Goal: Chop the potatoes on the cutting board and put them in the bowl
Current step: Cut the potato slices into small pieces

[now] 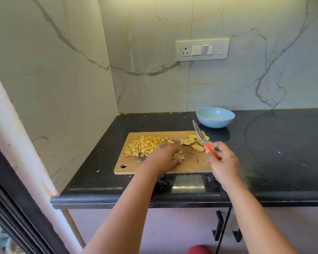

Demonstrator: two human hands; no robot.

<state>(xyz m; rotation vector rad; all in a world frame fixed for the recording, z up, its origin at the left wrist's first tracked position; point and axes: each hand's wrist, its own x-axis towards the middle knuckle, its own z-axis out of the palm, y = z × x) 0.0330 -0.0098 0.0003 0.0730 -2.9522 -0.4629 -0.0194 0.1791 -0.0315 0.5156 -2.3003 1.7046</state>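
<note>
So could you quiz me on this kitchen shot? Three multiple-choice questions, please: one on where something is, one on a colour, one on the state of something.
1. Where is the bowl?
A. On the board
B. On the counter beyond the board's right end
C. In the left hand

2. What colour is the knife handle?
A. Red
B. Black
C. Green

3. What state is the bowl in?
A. Full of potato
B. Upside down
C. Upright and empty

Answers:
1 B: it stands on the black counter, off the board, near the wall.
2 A: a red handle shows in the right hand.
3 C: its blue inside shows bare, while the diced potato and the slices lie on the board by the left hand.
</note>
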